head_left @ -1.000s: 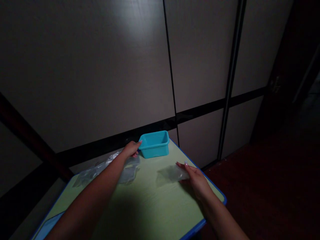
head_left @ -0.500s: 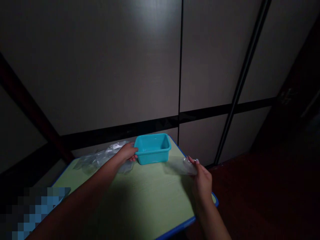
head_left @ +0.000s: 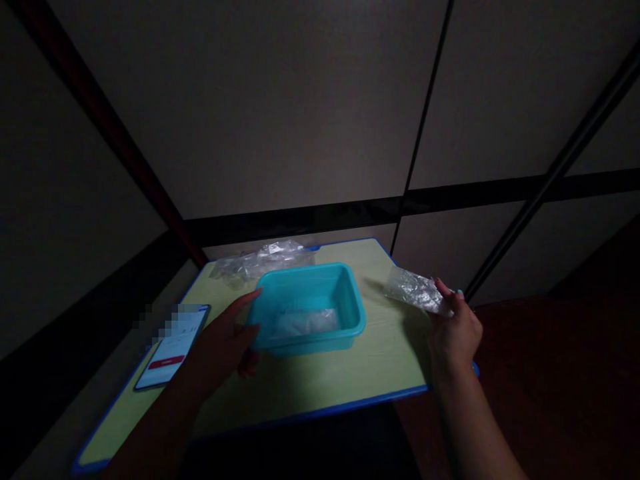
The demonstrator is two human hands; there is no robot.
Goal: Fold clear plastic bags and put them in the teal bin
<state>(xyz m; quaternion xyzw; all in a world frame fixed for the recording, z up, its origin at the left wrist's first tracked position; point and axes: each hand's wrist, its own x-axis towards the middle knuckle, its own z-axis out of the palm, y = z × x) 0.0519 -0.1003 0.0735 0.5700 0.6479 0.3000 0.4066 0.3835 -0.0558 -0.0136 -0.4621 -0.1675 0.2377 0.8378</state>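
Note:
A turquoise plastic bin (head_left: 306, 343) stands upright on the table. My left hand (head_left: 231, 337) grips its left rim, with the index finger along the edge and the thumb at the near corner. Inside the bin, on its floor, lies a clear plastic packet (head_left: 307, 323). Off to the right, over the table's right side, my right hand (head_left: 456, 327) pinches a small clear plastic bag (head_left: 414, 288) by its right end. The bag points left toward the bin, apart from it, and looks flat; any contents cannot be made out.
Crumpled clear plastic (head_left: 265, 261) lies at the table's back left. A phone (head_left: 173, 350) with a lit screen rests near the left edge. The pale green table (head_left: 325, 387) has a blue rim. Behind it rises a panelled cabinet (head_left: 300, 120).
The bin has come nearer to me, away from the crumpled plastic, with my left hand on it. The packet inside and the phone now show. The view has shifted.

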